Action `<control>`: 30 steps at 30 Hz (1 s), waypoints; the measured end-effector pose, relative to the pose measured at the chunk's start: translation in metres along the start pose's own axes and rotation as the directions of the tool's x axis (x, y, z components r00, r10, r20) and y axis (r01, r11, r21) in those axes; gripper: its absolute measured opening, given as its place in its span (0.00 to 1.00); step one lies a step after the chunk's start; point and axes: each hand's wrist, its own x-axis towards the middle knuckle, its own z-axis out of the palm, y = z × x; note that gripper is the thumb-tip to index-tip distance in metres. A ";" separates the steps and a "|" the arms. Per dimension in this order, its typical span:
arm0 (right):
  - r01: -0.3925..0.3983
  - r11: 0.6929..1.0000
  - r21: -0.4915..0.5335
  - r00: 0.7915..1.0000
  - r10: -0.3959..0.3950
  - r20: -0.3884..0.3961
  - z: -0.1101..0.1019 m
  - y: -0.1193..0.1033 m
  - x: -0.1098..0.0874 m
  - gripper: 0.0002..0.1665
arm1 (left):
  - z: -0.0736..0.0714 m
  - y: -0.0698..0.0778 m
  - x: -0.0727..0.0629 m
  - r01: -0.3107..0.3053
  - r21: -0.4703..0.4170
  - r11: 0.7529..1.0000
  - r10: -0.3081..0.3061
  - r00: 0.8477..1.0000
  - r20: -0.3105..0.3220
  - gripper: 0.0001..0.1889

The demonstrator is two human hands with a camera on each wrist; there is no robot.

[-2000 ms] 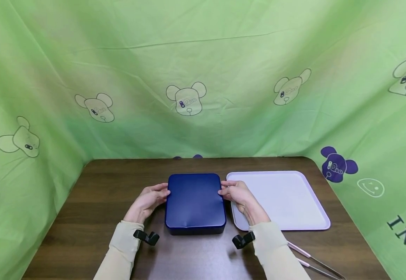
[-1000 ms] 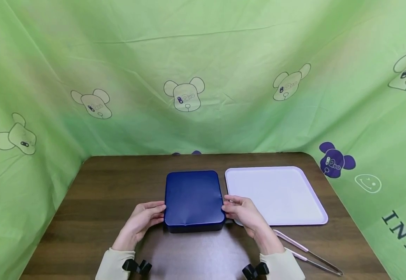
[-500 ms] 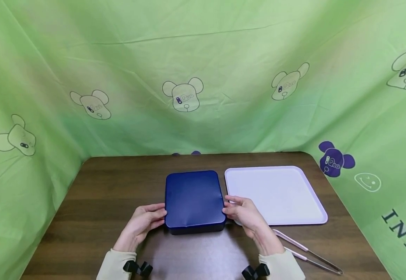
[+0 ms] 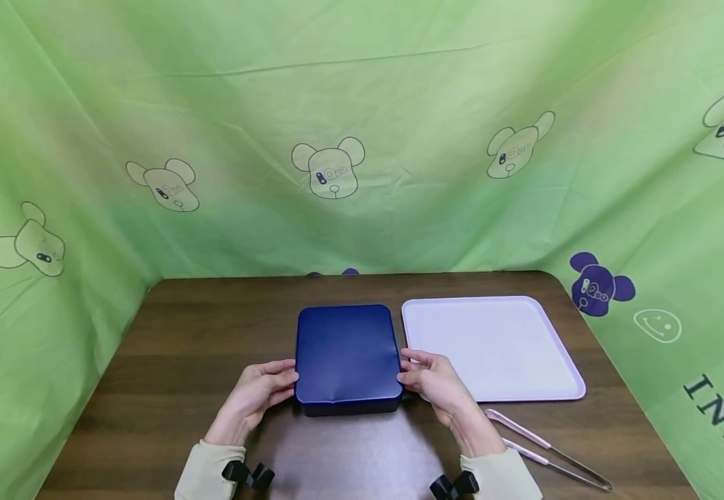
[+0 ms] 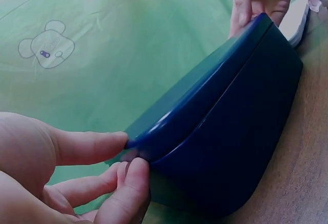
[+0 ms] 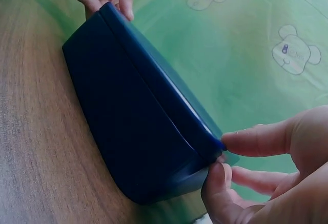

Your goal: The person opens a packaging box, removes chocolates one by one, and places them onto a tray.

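Note:
A dark blue rectangular box [image 4: 348,357] with rounded corners sits on the brown table, its glossy lid [image 5: 177,114] on top. A thin seam runs between lid and body in both wrist views. At the left side, near the front corner, my left hand [image 4: 252,399] pinches the lid's rim, thumb on the upper edge and fingertips at the seam. My right hand [image 4: 443,389] grips the rim opposite in the same way, thumb above and fingers below. The inside of the box is hidden.
Right of the box lies a pale lilac tray [image 4: 493,351], its left edge close to my right hand. In front of the tray are tongs [image 4: 549,448] with pink grips, spread in a V. A green printed cloth [image 4: 362,90] hangs behind the brown table [image 4: 199,333].
Both hands have slid toward me along the box's sides, from around the middle to near the front corners. Over the last second they barely move, and the lid stays on the box.

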 end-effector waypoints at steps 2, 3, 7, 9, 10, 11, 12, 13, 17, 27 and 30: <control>0.003 1.000 -0.008 1.000 -0.003 -0.001 0.000 0.000 0.000 0.35 | 0.001 0.001 0.001 -0.004 0.010 1.000 0.004 1.000 -0.012 0.24; 0.002 1.000 -0.013 1.000 -0.002 0.002 0.000 -0.001 0.000 0.35 | 0.001 0.001 0.001 -0.004 0.017 1.000 0.004 1.000 -0.019 0.24; 0.004 0.999 -0.037 0.999 -0.003 0.037 -0.001 -0.005 0.007 0.36 | 0.003 0.005 0.007 -0.015 0.076 0.997 0.019 0.999 -0.051 0.22; 0.009 0.999 -0.047 0.998 -0.007 0.057 -0.001 -0.009 0.015 0.36 | 0.003 0.008 0.014 -0.022 0.100 0.995 0.028 0.998 -0.059 0.22; 0.012 0.999 -0.053 0.998 -0.009 0.066 0.000 -0.011 0.019 0.36 | 0.003 0.010 0.018 -0.026 0.109 0.994 0.033 0.998 -0.057 0.22; 0.015 0.998 -0.057 0.997 -0.011 0.071 0.000 -0.013 0.024 0.36 | 0.003 0.012 0.022 -0.029 0.115 0.993 0.036 0.998 -0.056 0.22; 0.015 0.998 -0.062 0.997 -0.011 0.073 0.000 -0.015 0.029 0.36 | 0.003 0.014 0.028 -0.029 0.110 0.993 0.035 0.998 -0.054 0.23; 0.013 0.998 -0.064 0.997 -0.009 0.072 0.000 -0.016 0.034 0.36 | 0.002 0.016 0.033 -0.027 0.103 0.994 0.032 0.998 -0.050 0.23; -0.002 0.997 -0.078 0.998 0.007 0.070 0.000 -0.021 0.054 0.35 | 0.000 0.024 0.052 0.006 0.057 0.998 -0.004 0.999 -0.045 0.22; -0.001 0.999 -0.052 0.999 0.003 0.037 0.002 -0.030 0.076 0.36 | -0.001 0.032 0.071 0.033 -0.009 0.999 -0.033 0.999 -0.001 0.25; -0.013 0.999 -0.050 0.999 0.015 0.035 0.002 -0.032 0.076 0.36 | -0.002 0.032 0.070 0.052 -0.012 0.999 -0.052 0.999 -0.004 0.26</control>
